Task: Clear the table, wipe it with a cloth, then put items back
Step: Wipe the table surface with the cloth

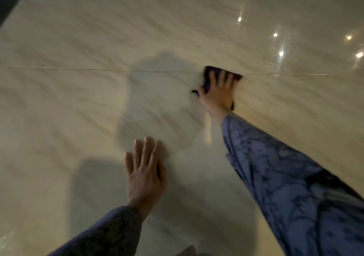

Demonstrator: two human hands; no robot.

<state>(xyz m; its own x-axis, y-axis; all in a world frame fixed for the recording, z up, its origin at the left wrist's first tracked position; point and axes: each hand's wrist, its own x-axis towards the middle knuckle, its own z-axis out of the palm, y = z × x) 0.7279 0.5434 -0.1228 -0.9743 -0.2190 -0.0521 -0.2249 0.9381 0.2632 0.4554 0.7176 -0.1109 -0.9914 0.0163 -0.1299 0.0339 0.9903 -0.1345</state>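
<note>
Marble-veined and glossy, the table (pixel 98 39) is stretching out under both my arms, with small ceiling lights gleaming on it far beyond my right hand. My right hand (pixel 218 93) is reaching forward, fingers spread and pressing flat on a dark cloth (pixel 208 72), which is lying on a thin seam (pixel 78 68) running across the tabletop; bits of the cloth are showing past my fingertips and by my thumb. My left hand (pixel 144 174) is resting nearer to me, open, palm down on the bare surface, well apart from the cloth. Blue patterned sleeves (pixel 285 177) are covering both forearms. Shadows of my arms and head are falling between my two hands.
</note>
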